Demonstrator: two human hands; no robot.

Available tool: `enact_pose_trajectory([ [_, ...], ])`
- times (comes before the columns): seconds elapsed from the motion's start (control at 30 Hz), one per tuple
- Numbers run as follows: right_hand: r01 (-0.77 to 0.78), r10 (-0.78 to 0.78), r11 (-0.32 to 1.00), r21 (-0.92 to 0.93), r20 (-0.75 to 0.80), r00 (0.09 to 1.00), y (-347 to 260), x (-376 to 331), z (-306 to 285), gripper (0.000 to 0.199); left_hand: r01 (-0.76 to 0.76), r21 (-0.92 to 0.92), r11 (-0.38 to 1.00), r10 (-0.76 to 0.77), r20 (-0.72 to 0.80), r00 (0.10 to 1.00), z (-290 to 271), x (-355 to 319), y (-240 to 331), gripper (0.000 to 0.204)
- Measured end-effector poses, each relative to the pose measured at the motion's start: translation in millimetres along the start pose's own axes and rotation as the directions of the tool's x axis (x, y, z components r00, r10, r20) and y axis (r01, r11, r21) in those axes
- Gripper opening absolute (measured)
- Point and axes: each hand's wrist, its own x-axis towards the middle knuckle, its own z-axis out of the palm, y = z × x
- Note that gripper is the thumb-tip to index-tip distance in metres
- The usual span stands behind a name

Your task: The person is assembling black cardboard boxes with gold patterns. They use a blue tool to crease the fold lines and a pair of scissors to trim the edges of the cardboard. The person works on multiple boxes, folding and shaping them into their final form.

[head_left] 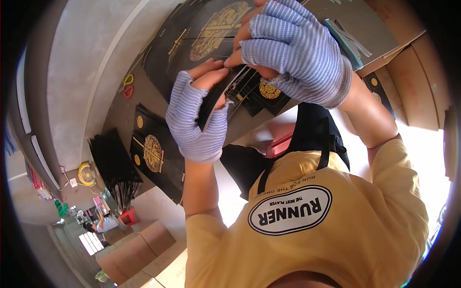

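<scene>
A dark grey-brown counter (152, 92) runs beneath the hands, alongside a pale, curved-looking wall (72, 53). Beyond its lower-left end the room opens out, with brown cardboard boxes (127, 252) and one other person (106, 223) small in the distance. More brown cardboard (408, 79) stands at the right.

One thin black piece (210, 106) with a pale edge is held raised above the counter, between two hands in blue-lilac knitted half-finger gloves. The left hand (199, 117) has its fingers wrapped around the lower part; the right hand (300, 55) has its fingers bent onto the upper end, grasping it.

On the counter lie black sheets with gold designs: some at the top (185, 50), some below the hands (271, 92), some at the left (152, 156); they overlap, so their number cannot be told. Beside the left ones is one bundle of fine black strips (111, 153), too many to count. There is one pair of scissors (127, 88) with a yellow and a red handle, one teal holder (342, 44), one red container (128, 217) and one round yellow object (86, 174).
</scene>
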Motion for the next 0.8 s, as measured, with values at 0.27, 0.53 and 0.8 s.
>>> enact_pose_trajectory([
  [0.27,0.174,-0.174,0.983,0.063,0.005,0.985,4,-2,4,0.027,-0.082,0.147,0.986,0.077,0.040,0.996,-5,-6,9,0.021],
  [0.53,0.116,-0.114,0.993,0.026,-0.087,0.990,-4,-14,17,0.021,0.043,0.092,0.995,-0.045,0.015,0.999,-3,-13,21,0.022],
  [0.8,0.040,-0.019,0.990,0.135,-0.155,0.988,-11,-7,12,0.015,-0.001,0.100,0.995,-0.001,0.020,1.000,-18,-3,26,0.021],
])
